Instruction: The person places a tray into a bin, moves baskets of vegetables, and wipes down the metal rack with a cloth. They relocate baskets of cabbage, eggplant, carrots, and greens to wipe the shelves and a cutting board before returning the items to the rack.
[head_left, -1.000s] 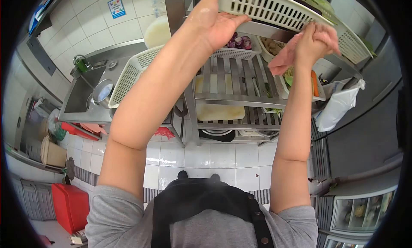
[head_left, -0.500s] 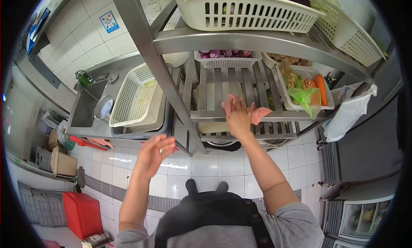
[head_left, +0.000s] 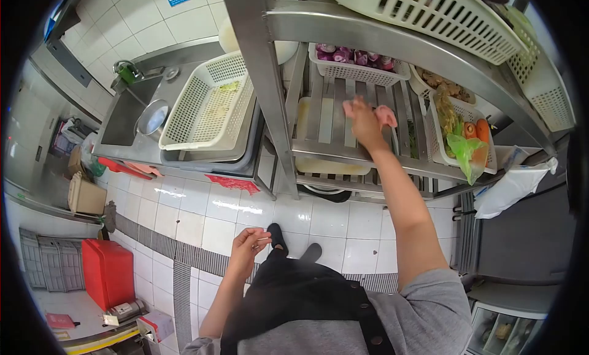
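Observation:
My right hand point(head_left: 367, 127) presses a crumpled pink cloth point(head_left: 385, 116) against the slatted metal shelf point(head_left: 338, 119). Cloth shows on both sides of the hand, and its fingers are blurred. My left hand point(head_left: 248, 247) hangs in front of my body, loosely curled with some fingers apart and nothing visible in it. Behind the cloth stands a white basket of purple onions point(head_left: 357, 56). To its right, another white basket point(head_left: 435, 134) contains carrots point(head_left: 482, 131) and a green plastic bag point(head_left: 464, 152).
A steel rack post point(head_left: 265, 79) rises left of my right arm. White baskets point(head_left: 454, 23) sit on the shelf above. At left are a sink point(head_left: 126, 119), a metal bowl point(head_left: 153, 117) and a large white basket point(head_left: 202, 131). A white bag point(head_left: 515, 186) hangs at right.
My right hand has slid the cloth deeper along the shelf. My left hand has dropped toward my body and its fingers have curled. The view has shifted, and one foot has stepped forward.

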